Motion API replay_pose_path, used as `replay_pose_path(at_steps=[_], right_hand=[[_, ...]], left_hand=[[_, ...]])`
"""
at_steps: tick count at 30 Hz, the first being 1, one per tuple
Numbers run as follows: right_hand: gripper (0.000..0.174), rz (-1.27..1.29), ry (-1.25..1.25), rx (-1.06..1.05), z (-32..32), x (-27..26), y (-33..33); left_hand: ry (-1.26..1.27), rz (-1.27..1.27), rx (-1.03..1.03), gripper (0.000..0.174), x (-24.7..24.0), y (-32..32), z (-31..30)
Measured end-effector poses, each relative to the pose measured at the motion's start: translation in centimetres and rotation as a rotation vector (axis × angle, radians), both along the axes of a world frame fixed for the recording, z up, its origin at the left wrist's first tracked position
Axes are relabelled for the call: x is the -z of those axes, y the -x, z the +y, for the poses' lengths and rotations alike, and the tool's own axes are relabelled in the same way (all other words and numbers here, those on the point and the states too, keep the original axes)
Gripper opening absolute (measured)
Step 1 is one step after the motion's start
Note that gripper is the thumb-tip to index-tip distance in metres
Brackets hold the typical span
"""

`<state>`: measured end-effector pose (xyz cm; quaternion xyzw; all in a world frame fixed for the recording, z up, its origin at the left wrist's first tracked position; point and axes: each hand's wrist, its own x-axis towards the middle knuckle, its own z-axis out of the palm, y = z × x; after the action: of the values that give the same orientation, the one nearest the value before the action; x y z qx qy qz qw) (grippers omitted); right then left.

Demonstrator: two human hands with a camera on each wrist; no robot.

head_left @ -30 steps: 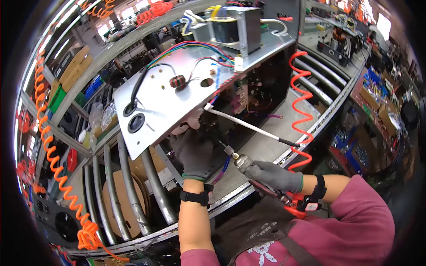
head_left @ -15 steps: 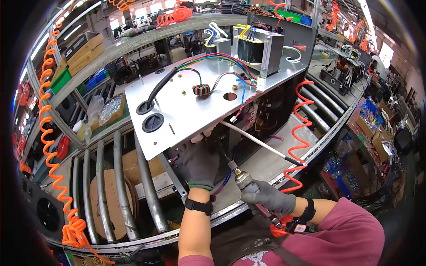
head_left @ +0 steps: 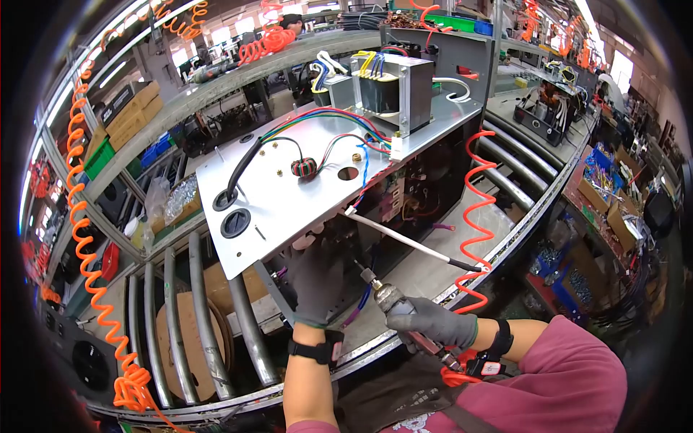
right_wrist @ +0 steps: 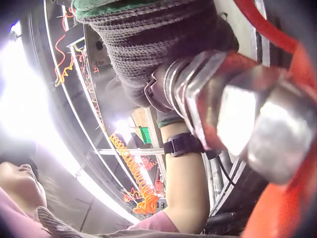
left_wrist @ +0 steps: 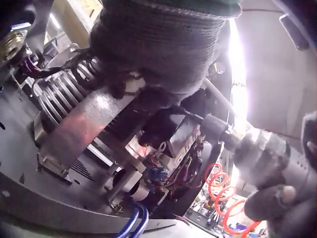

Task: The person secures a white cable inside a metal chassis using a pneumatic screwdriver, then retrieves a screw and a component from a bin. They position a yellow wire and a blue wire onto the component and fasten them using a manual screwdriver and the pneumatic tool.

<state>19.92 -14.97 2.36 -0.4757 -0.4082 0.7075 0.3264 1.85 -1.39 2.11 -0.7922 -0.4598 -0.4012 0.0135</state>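
My gloved right hand [head_left: 440, 322] grips a pneumatic screwdriver [head_left: 393, 299], its bit angled up and left into a machine chassis. My gloved left hand [head_left: 317, 281] reaches under the edge of the bright metal panel [head_left: 281, 206], close to the bit. What its fingers hold I cannot tell; glove and panel hide them. In the left wrist view, the screwdriver's chuck [left_wrist: 216, 128] points toward the left glove [left_wrist: 158, 49], above a metal bracket [left_wrist: 81, 126] and a coil [left_wrist: 57, 99]. A white cable [head_left: 404, 237] sticks out below the panel.
A transformer [head_left: 411, 97] and a small ring coil [head_left: 304, 167] sit on the panel with coloured wires. Steel rollers [head_left: 249, 332] lie left of the chassis. A red coiled hose [head_left: 476, 216] hangs on the right, an orange one [head_left: 90, 267] on the left.
The head view has shifted, moving the whole scene in the frame. The left hand stays under the panel edge, and the right hand keeps its grip on the screwdriver, bit pointing inside.
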Motion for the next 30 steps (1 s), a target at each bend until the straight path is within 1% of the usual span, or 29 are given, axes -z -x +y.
replay_pose_path(at_steps=[2, 3, 5, 6, 7, 8, 9, 11, 12, 13, 14, 16, 17, 19, 20, 21, 23, 24, 26, 27, 29, 30], right_hand=[[0.046, -0.011, 0.069, 0.012, 0.0, -1.0, 0.0], [0.046, -0.004, 0.068, 0.016, 0.0, -1.3, -0.1], [0.050, -0.040, 0.089, 0.014, 0.0, -1.6, -0.2], [0.050, -0.036, 0.091, 0.015, 0.1, -1.3, -0.4], [0.051, -0.066, 0.037, -0.028, 0.3, -0.9, -0.6], [0.051, -0.096, -0.015, -0.071, 0.4, -0.5, -0.9], [0.051, -0.091, -0.011, -0.071, 0.5, -0.3, -1.1], [0.052, -0.226, -0.114, -0.133, 1.2, -0.7, -1.5], [0.051, -0.198, 0.013, -0.188, 1.3, -1.5, -1.9], [0.051, -0.192, 0.012, -0.191, 1.6, -1.5, -1.9], [0.050, -0.221, -0.066, -0.187, 1.8, -1.5, -1.8], [0.047, -0.250, -0.185, -0.159, 1.8, -0.9, -1.6], [0.047, -0.262, -0.170, -0.166, 1.5, -0.9, -1.6], [0.046, -0.176, -0.086, -0.172, 1.3, -1.3, -1.7], [0.047, -0.148, -0.016, -0.141, 1.1, -1.8, -1.5], [0.047, -0.155, -0.015, -0.148, 1.0, -1.8, -1.3], [0.048, -0.141, 0.045, -0.058, 0.8, -1.4, -0.7], [0.049, -0.136, 0.042, -0.042, 0.7, -1.4, -0.3], [0.047, -0.106, 0.082, -0.051, 0.6, -1.3, -0.5], [0.045, -0.069, 0.121, -0.049, 0.7, -1.3, -0.6], [0.045, -0.065, 0.135, -0.046, 0.7, -1.9, -0.5], [0.045, -0.071, 0.187, -0.024, 0.7, -2.1, -0.5]], left_hand=[[0.152, -0.579, 0.250, 0.029, -0.3, 0.7, -0.9], [0.153, -0.571, 0.254, 0.029, -0.3, 1.0, -1.2], [0.243, -0.742, 0.286, 0.024, -0.4, 1.7, -1.7], [0.224, -0.707, 0.254, 0.024, -0.7, 2.1, -1.8], [0.229, -0.704, 0.253, 0.024, -1.0, 2.4, -1.5], [0.221, -0.683, 0.290, 0.026, -1.3, 2.5, -1.0], [0.211, -0.659, 0.326, 0.028, -1.6, 2.8, -0.5], [0.246, -0.685, 0.349, 0.027, -1.1, 2.9, 0.7], [0.253, -0.825, 0.388, 0.026, -0.9, 2.4, 1.4], [0.255, -0.966, 0.425, 0.025, -1.0, 2.0, 2.0], [0.255, -0.966, 0.421, 0.025, -1.2, 1.4, 2.2], [0.184, -0.967, 0.335, 0.025, -1.5, 0.2, 1.7], [0.193, -0.983, 0.325, 0.025, -1.6, 0.2, 0.9], [0.343, -0.914, 0.227, 0.030, -2.4, 0.1, -0.6], [0.346, -0.928, 0.221, 0.030, -2.3, 0.1, -0.8], [0.347, -0.875, 0.220, 0.030, -2.3, 0.3, -0.9], [0.345, -0.764, 0.211, 0.030, -2.3, 1.1, -0.8], [0.339, -0.773, 0.203, 0.030, -2.3, 1.3, -1.0], [0.387, -0.866, 0.289, 0.027, -1.8, 1.2, -1.8], [0.383, -0.877, 0.285, 0.027, -1.4, 0.8, -2.3], [0.697, -1.242, 0.224, 0.029, -0.1, -0.7, -3.3], [0.693, -1.254, 0.219, 0.029, 1.7, -1.5, -3.0]])
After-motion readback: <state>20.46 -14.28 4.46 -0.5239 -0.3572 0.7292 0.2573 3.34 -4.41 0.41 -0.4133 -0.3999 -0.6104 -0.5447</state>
